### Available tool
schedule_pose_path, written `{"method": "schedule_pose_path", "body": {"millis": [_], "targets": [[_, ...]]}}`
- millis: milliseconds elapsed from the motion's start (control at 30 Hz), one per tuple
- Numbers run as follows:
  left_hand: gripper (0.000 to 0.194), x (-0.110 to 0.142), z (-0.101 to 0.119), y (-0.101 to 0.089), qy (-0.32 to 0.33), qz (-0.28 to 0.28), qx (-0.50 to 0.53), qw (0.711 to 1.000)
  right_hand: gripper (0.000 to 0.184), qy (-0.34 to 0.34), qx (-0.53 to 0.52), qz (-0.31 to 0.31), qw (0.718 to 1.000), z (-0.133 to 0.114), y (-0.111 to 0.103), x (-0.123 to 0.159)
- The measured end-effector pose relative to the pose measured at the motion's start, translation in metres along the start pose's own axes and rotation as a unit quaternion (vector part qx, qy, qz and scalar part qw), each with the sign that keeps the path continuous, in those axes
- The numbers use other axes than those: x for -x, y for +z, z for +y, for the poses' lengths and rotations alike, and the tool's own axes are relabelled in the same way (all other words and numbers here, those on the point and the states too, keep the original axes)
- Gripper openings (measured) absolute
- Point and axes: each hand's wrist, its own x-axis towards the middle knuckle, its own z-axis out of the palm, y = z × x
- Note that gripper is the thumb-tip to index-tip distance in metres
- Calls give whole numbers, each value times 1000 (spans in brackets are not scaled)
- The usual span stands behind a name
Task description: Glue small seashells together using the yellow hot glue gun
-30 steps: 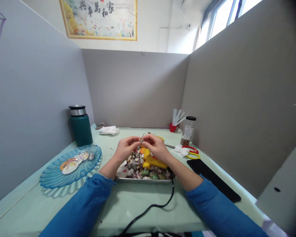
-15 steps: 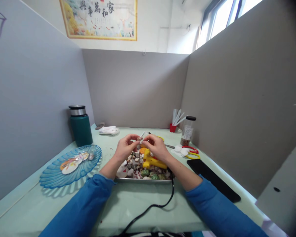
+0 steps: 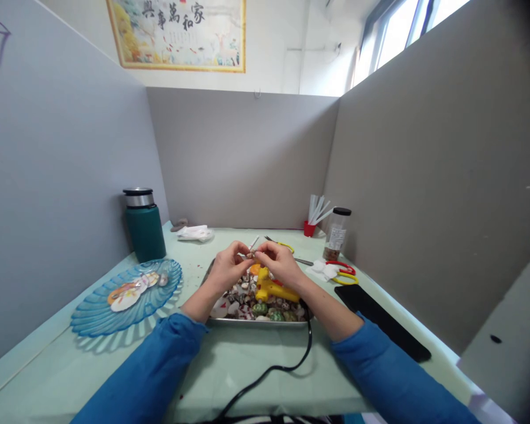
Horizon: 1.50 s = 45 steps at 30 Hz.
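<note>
Above a metal tray (image 3: 256, 323), my left hand (image 3: 227, 266) and my right hand (image 3: 279, 264) meet fingertip to fingertip. Both pinch a small brownish shell piece (image 3: 251, 254) between thumb and fingers; much of it is hidden by the fingertips. Assorted shells (image 3: 242, 294) fill the tray, some white, some green and spotted. A yellow glue gun (image 3: 271, 288) lies on the shells beneath my right hand, its black cord (image 3: 287, 369) running over the tray's near edge. Behind my fingertips a thin white stick (image 3: 254, 241) shows.
To the left, a blue shell-shaped plate (image 3: 88, 315) holds several shells by a green flask (image 3: 145, 232). On the right are scissors (image 3: 347, 277), white tissue (image 3: 322, 270), a lidded jar (image 3: 336, 235), a red cup of glue sticks (image 3: 310, 229) and a black phone-like slab (image 3: 384, 324). Grey partitions enclose three sides.
My left hand has shifted slightly right and tilted, uncovering the tray's left edge. The shell piece has turned and dropped a little between the fingertips. My right hand stays nearly in place.
</note>
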Motion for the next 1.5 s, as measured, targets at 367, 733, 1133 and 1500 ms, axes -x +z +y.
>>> {"method": "schedule_pose_path", "body": {"millis": [367, 733, 1133, 1500], "targets": [[28, -1, -2, -1, -21, -14, 15, 1000, 12, -43, 89, 41, 994, -2, -1, 1], [26, -1, 3, -3, -55, -24, 65, 996, 13, 36, -53, 16, 998, -4, -1, 0], [26, -3, 8, -3, -90, -15, 100, 991, 12, 50, -3, -24, 998, -3, -7, -4], [17, -5, -6, -5, -126, 33, 6, 991, 53, 68, 369, -235, 897, -9, -39, 11]]}}
